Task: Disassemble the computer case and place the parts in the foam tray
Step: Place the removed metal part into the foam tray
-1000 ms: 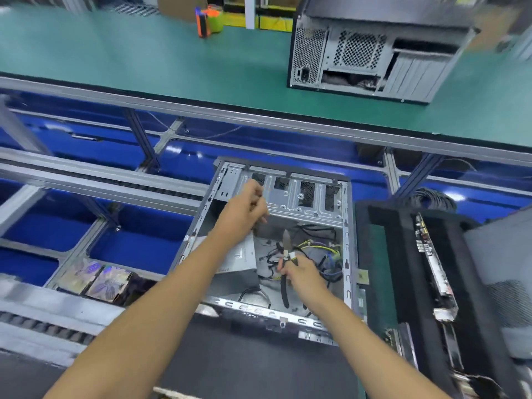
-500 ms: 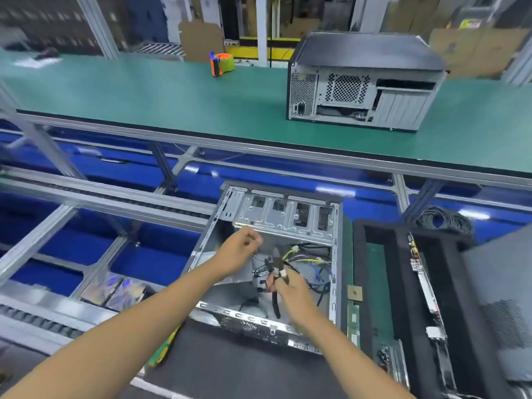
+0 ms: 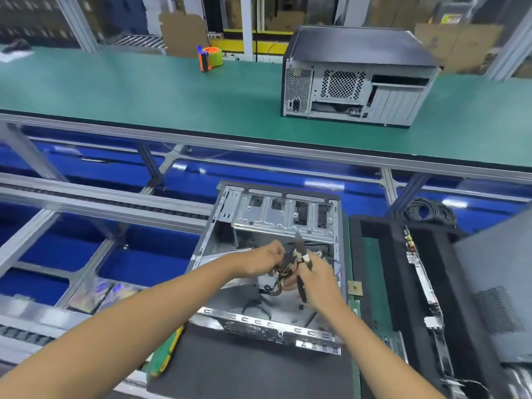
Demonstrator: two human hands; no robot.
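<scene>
Table (image 3: 144,90): long green surface running across the far side, beyond the open case, past blue bins and a grey metal frame.
Closed case (image 3: 357,76): a second computer case standing on the table, far behind the open case and slightly to its right, its perforated rear panel facing the camera.
Open case (image 3: 276,214): the landmark, lying on its side with the side panel off, its silver drive-bay plate at the far end and its bare metal floor showing inside.
Foam tray (image 3: 383,283): black foam, just right of the open case, with long slots; a circuit board (image 3: 417,272) stands on edge in one slot.
Dark mat (image 3: 244,370): just in front of the open case, at the near edge.
Left hand (image 3: 266,259): above the middle of the open case, fingers curled and pinching the bundle of cables.
Right hand (image 3: 313,279): just right of the left hand, above the open case, fingers wrapped round the cutters' handles.
Cutters (image 3: 300,254): held upright-tilted, tip toward the drive-bay plate; whether the blades touch a cable cannot be told.
Cables (image 3: 283,273): yellow and black wires bunched between the two hands, inside the open case.
Tape dispenser (image 3: 210,57): orange and green, on the table far behind and left of the open case.
</scene>
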